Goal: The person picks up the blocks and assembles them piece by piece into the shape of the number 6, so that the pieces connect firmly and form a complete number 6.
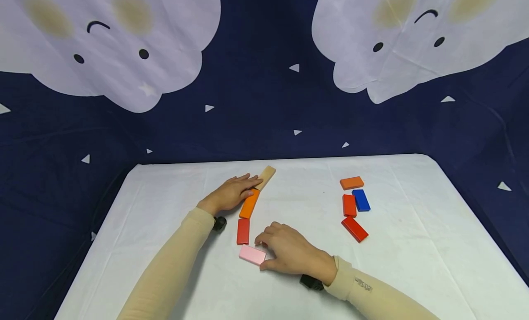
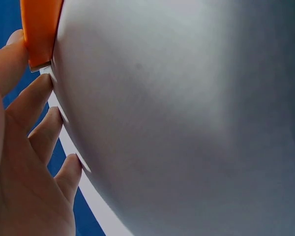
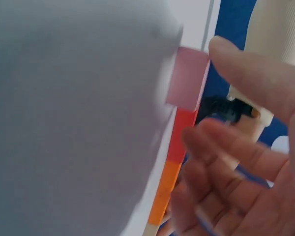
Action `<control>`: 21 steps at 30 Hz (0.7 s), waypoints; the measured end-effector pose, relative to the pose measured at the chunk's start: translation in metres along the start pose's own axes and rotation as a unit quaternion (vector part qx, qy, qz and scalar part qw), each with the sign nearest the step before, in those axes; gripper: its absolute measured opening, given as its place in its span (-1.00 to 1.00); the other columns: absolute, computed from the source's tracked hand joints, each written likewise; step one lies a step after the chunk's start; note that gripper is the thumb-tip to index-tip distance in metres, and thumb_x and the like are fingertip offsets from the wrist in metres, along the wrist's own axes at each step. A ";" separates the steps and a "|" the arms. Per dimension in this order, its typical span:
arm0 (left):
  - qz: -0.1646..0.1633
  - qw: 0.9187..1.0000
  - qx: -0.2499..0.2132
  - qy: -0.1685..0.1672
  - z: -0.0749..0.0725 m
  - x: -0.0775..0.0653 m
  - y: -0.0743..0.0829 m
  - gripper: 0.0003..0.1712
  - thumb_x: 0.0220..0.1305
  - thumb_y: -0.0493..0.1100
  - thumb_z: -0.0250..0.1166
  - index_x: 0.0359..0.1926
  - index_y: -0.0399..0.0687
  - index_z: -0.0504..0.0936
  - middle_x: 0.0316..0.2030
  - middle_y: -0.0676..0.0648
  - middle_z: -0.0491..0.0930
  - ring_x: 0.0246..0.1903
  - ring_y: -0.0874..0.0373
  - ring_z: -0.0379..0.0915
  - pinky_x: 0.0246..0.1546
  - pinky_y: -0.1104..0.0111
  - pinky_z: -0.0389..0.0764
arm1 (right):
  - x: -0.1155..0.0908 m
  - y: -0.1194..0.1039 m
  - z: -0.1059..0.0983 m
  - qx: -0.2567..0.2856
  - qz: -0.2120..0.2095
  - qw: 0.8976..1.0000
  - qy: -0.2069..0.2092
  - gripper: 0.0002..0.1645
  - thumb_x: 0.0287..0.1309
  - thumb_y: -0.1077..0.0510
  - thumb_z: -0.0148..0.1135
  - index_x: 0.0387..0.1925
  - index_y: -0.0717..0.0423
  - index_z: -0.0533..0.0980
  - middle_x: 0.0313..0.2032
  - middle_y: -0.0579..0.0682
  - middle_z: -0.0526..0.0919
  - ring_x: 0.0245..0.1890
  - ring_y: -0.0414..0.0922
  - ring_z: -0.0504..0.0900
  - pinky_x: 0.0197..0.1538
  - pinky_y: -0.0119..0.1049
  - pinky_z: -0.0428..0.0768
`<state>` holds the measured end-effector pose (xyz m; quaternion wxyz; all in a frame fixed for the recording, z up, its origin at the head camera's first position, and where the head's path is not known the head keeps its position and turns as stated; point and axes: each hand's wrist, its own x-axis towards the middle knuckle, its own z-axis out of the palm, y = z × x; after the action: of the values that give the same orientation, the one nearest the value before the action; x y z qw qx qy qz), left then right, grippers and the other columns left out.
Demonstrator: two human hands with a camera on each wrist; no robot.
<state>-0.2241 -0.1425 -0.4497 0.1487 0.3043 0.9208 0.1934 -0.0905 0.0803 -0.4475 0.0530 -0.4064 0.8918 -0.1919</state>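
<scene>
Just beside the parted, loosely bent fingers of the right hand (image 1: 289,251), I see the smooth pink rectangular block (image 1: 252,255); whether the thumb touches it, I cannot tell. Under the straight fingers of the left hand (image 1: 228,193) lies the pale wooden rectangular block (image 1: 267,175), with the glossy orange rectangular block (image 1: 249,206) at that thumb.

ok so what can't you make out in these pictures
Head view: part of the flat pale wooden block, hidden by the left hand.
Head view: lettering on the cream fabric right sleeve, too small to read.
Left wrist view: rest of the flat orange rectangular block, cut off by the top edge.
Right wrist view: fingertips of the right hand, blurred.
</scene>
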 end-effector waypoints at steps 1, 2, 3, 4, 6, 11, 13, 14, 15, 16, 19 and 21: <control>0.000 1.000 0.000 0.001 0.000 0.000 0.000 -0.42 0.60 -0.02 -0.01 0.55 0.14 0.21 0.52 -0.04 0.17 0.54 -0.03 -0.08 0.52 -0.04 -0.11 | -0.001 0.002 0.000 0.005 -0.011 1.000 -0.005 -0.46 -0.03 -0.15 0.57 -0.04 -0.02 0.67 -0.22 -0.22 0.64 -0.18 -0.27 0.47 -0.06 -0.36 0.51; 0.000 1.000 0.000 0.002 0.000 0.000 0.000 -0.42 0.60 -0.02 0.00 0.55 0.14 0.22 0.52 -0.04 0.17 0.54 -0.03 -0.08 0.52 -0.04 -0.10 | -0.002 0.003 0.000 0.007 -0.021 1.000 -0.010 -0.46 -0.01 -0.14 0.56 0.00 -0.02 0.66 -0.18 -0.21 0.65 -0.15 -0.26 0.49 -0.02 -0.37 0.52; 0.001 1.000 0.001 0.002 0.000 0.000 0.000 -0.42 0.59 -0.03 0.00 0.55 0.14 0.22 0.51 -0.04 0.17 0.54 -0.03 -0.07 0.52 -0.04 -0.10 | -0.003 0.004 0.000 0.007 -0.032 0.999 -0.013 -0.45 0.01 -0.13 0.56 0.02 -0.03 0.66 -0.14 -0.21 0.66 -0.12 -0.26 0.50 0.01 -0.37 0.52; 0.001 1.000 0.001 0.003 0.000 0.000 0.000 -0.42 0.60 -0.03 0.00 0.55 0.14 0.22 0.51 -0.04 0.17 0.54 -0.03 -0.07 0.52 -0.04 -0.10 | -0.003 0.005 0.000 0.005 -0.042 0.999 -0.016 -0.46 0.02 -0.12 0.55 0.03 -0.03 0.66 -0.13 -0.21 0.66 -0.10 -0.26 0.50 0.03 -0.38 0.52; 0.003 1.000 0.001 0.004 0.000 0.000 0.000 -0.42 0.59 -0.03 0.00 0.55 0.13 0.22 0.51 -0.04 0.18 0.54 -0.03 -0.07 0.52 -0.04 -0.10 | -0.003 0.005 0.001 -0.005 -0.059 0.998 -0.017 -0.48 0.05 -0.12 0.53 0.04 -0.04 0.66 -0.13 -0.21 0.66 -0.08 -0.25 0.51 0.05 -0.39 0.51; 0.006 1.000 0.000 0.005 0.001 0.001 -0.002 -0.42 0.60 -0.03 0.00 0.55 0.13 0.22 0.51 -0.05 0.18 0.53 -0.04 -0.07 0.51 -0.04 -0.10 | 0.000 0.003 0.000 -0.025 -0.074 0.997 -0.013 -0.53 0.08 -0.10 0.51 0.00 -0.03 0.68 -0.15 -0.19 0.67 -0.09 -0.24 0.52 0.03 -0.40 0.52; 0.006 1.000 0.000 0.004 0.001 0.001 -0.002 -0.42 0.60 -0.03 0.00 0.55 0.13 0.22 0.51 -0.04 0.18 0.53 -0.04 -0.07 0.51 -0.04 -0.09 | 0.001 0.002 0.000 -0.030 -0.075 0.997 -0.013 -0.54 0.08 -0.10 0.52 -0.01 -0.03 0.69 -0.15 -0.19 0.67 -0.10 -0.23 0.53 0.02 -0.40 0.52; 0.006 1.000 -0.001 0.004 0.001 0.001 -0.002 -0.42 0.60 -0.03 0.00 0.55 0.14 0.22 0.51 -0.04 0.18 0.53 -0.04 -0.07 0.51 -0.04 -0.09 | 0.001 0.002 -0.001 -0.031 -0.075 0.997 -0.014 -0.54 0.08 -0.10 0.52 -0.01 -0.03 0.69 -0.16 -0.19 0.67 -0.10 -0.23 0.53 0.01 -0.40 0.52; 0.006 1.000 -0.001 0.004 0.001 0.000 -0.002 -0.42 0.60 -0.02 0.00 0.55 0.14 0.22 0.51 -0.04 0.18 0.53 -0.04 -0.07 0.51 -0.04 -0.09 | 0.001 0.002 -0.001 -0.032 -0.075 0.997 -0.014 -0.54 0.07 -0.10 0.52 -0.02 -0.03 0.69 -0.16 -0.19 0.67 -0.10 -0.23 0.53 0.01 -0.40 0.53; 0.006 1.000 -0.001 0.003 0.001 0.000 -0.002 -0.42 0.60 -0.02 0.00 0.55 0.14 0.22 0.51 -0.04 0.18 0.54 -0.03 -0.07 0.51 -0.04 -0.09 | 0.001 0.002 -0.001 -0.033 -0.074 0.997 -0.014 -0.55 0.07 -0.10 0.52 -0.02 -0.03 0.69 -0.16 -0.19 0.67 -0.11 -0.24 0.53 0.00 -0.40 0.52; 0.006 1.000 0.001 0.002 0.001 0.000 -0.001 -0.42 0.60 -0.03 0.00 0.55 0.14 0.22 0.51 -0.04 0.18 0.54 -0.04 -0.07 0.51 -0.05 -0.09 | 0.002 0.003 0.000 -0.034 -0.075 0.997 -0.013 -0.55 0.07 -0.10 0.52 -0.02 -0.04 0.69 -0.16 -0.19 0.67 -0.10 -0.24 0.53 0.00 -0.40 0.52; 0.005 1.000 0.001 0.001 0.000 0.000 -0.001 -0.42 0.59 -0.02 0.00 0.55 0.14 0.22 0.52 -0.04 0.17 0.54 -0.03 -0.07 0.51 -0.05 -0.09 | 0.002 0.004 0.000 -0.033 -0.074 0.997 -0.013 -0.56 0.07 -0.10 0.52 -0.02 -0.04 0.69 -0.16 -0.19 0.67 -0.10 -0.23 0.53 0.01 -0.40 0.52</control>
<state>-0.2249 -0.1430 -0.4507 0.1465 0.3084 0.9197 0.1936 -0.0949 0.0808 -0.4487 0.0372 -0.4749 0.8644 -0.1608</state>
